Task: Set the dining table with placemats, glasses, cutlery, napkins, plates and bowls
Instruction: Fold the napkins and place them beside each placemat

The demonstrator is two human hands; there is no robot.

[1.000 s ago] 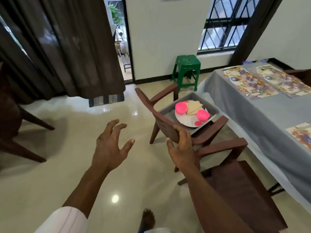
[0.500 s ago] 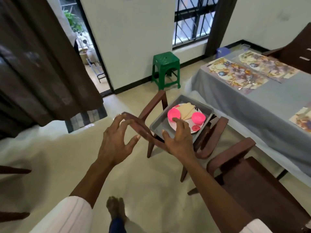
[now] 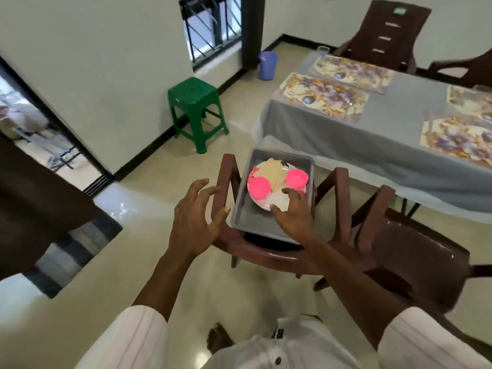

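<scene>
- Reaching over the tray [image 3: 243, 218], the right hand [image 3: 295, 213] hovers at the near edge of the plate [image 3: 278, 202], fingers spread and gripping nothing.
- The left hand [image 3: 195, 222] hangs just left of the tray, over the chair [image 3: 263, 253], fingers splayed and empty.
- The plate lies in the tray on the chair, carrying 2 pink bowls [image 3: 259, 187] and napkins [image 3: 271, 171].
- The table [image 3: 394, 123] bears 4 placemats [image 3: 324, 97] and 2 glasses [image 3: 323, 51].

Before me, a chair [image 3: 255, 253] carries a tray [image 3: 251, 222] on its seat. Toward the tray's far end, a plate [image 3: 277, 203] bears a left bowl [image 3: 259, 187] and a right bowl [image 3: 297, 177], with napkins [image 3: 274, 171] between them. The worktop [image 3: 386, 145] stands to the right, with placemats [image 3: 323, 98] along its near and far edges. I note a stool [image 3: 195, 107] behind the chair, to the left.
</scene>
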